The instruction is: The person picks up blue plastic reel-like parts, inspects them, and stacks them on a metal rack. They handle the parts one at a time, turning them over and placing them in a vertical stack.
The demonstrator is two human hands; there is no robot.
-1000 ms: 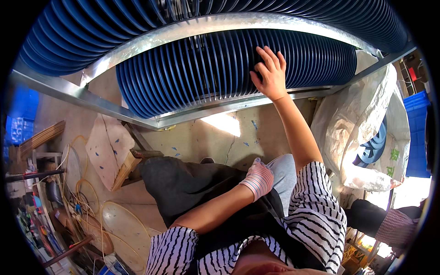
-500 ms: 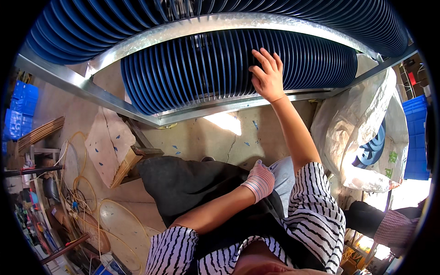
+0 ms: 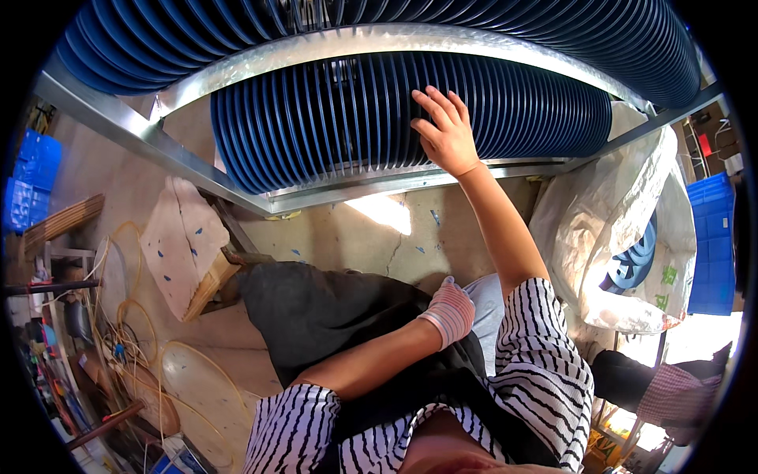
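Across the far side runs a long row of thin dark blue discs or rings [image 3: 332,118], standing on edge in a metal frame [image 3: 363,197]. My bare right hand [image 3: 448,138] reaches up to the middle of this row. Its fingers are spread and the fingertips appear to touch the discs' edges; nothing is held. My left hand [image 3: 452,316], in a pink-striped glove, lies on my lap over the dark apron [image 3: 332,316]. Its fingers look curled in, apart from one digit pointing forward, and nothing shows in it.
A second row of blue discs [image 3: 197,39] sits above, behind a curved metal rail [image 3: 371,39]. On the right stand a white woven sack [image 3: 608,213] with blue rings inside and a blue crate [image 3: 711,237]. At left are a wooden stool-like block [image 3: 183,245] and coiled yellow hose [image 3: 162,371].
My right hand has moved a little to the left along the row, fingers still spread. My left hand stays on my lap. The whole view has shifted slightly.
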